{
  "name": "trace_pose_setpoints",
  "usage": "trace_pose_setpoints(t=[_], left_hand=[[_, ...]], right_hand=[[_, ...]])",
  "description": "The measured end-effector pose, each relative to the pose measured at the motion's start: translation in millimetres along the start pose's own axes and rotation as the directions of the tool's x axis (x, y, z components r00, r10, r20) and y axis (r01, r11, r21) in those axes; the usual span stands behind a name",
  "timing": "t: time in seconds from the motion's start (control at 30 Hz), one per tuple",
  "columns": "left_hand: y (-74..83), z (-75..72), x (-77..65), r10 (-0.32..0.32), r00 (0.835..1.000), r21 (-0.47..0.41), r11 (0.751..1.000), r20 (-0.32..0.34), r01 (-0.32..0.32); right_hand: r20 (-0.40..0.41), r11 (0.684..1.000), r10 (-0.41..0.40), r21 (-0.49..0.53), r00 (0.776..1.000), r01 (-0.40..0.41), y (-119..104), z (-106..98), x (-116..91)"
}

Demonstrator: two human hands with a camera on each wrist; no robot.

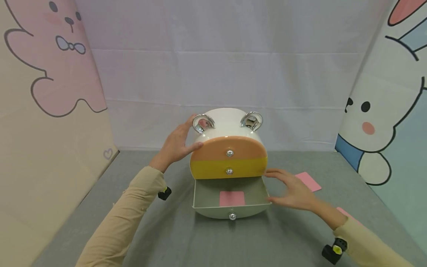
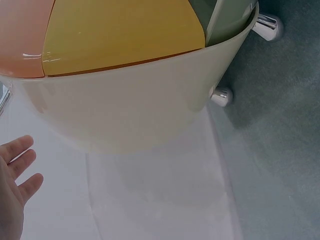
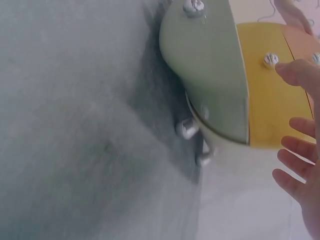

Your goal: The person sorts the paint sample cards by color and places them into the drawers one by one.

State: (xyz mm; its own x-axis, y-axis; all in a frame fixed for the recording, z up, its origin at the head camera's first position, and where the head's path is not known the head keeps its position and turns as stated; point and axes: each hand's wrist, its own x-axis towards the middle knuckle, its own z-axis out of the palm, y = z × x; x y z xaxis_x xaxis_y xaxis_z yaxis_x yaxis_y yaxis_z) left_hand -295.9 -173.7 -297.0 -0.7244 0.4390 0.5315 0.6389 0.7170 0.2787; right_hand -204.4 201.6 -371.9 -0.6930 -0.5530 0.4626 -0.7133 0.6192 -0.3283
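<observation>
A small white chest of drawers (image 1: 228, 122) with two silver ears stands mid-table. Its orange top drawer (image 1: 213, 148) and yellow middle drawer (image 1: 210, 170) are closed, while the green bottom drawer (image 1: 210, 212) is pulled out. Inside that drawer lies a pink card (image 1: 231, 198). My left hand (image 1: 178, 142) is at the chest's upper left, thumb near the orange front and fingers by the left ear. Beside the chest's right side, my right hand (image 1: 293, 189) has its fingers spread, thumb by the green drawer's right edge. Neither hand grips anything.
On the grey table (image 1: 173, 237), a second pink card (image 1: 308, 181) lies beyond my right hand. Part of another pink piece (image 1: 343, 211) shows behind my right forearm. White cloth (image 1: 227, 74) hangs behind, and printed side panels flank the table.
</observation>
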Motion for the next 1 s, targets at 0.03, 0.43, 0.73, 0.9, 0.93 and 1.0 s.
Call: trace_pose_setpoints(t=[0.03,0.43,0.73,0.9,0.93,1.0], left_hand=[[0.1,0.0,0.1,0.004,1.000,-0.002,1.000,-0.003,-0.004],[1.1,1.3,-1.5,0.017,1.000,-0.005,1.000,-0.010,-0.017],[0.5,0.0,-1.8,0.018,1.000,-0.009,1.000,-0.019,-0.018],[-0.9,-1.4,-3.1,0.001,1.000,-0.008,1.000,-0.004,-0.001],[-1.2,-1.7,-3.4,-0.001,1.000,-0.007,1.000,-0.003,0.001],[-1.9,-2.5,-3.8,-0.002,1.000,-0.007,1.000,-0.004,0.002]], right_hand=[[-0.010,1.000,0.015,-0.001,1.000,-0.015,3,-4,-5],[0.008,0.913,0.408,-0.011,0.913,-0.408,36,-59,-88],[-0.010,0.850,0.514,-0.128,0.858,-0.511,66,-62,-149],[0.002,0.809,0.569,-0.180,0.822,-0.560,73,-55,-169],[0.009,0.799,0.582,-0.195,0.813,-0.569,74,-53,-172],[0.012,0.780,0.604,-0.215,0.797,-0.588,75,-51,-177]])
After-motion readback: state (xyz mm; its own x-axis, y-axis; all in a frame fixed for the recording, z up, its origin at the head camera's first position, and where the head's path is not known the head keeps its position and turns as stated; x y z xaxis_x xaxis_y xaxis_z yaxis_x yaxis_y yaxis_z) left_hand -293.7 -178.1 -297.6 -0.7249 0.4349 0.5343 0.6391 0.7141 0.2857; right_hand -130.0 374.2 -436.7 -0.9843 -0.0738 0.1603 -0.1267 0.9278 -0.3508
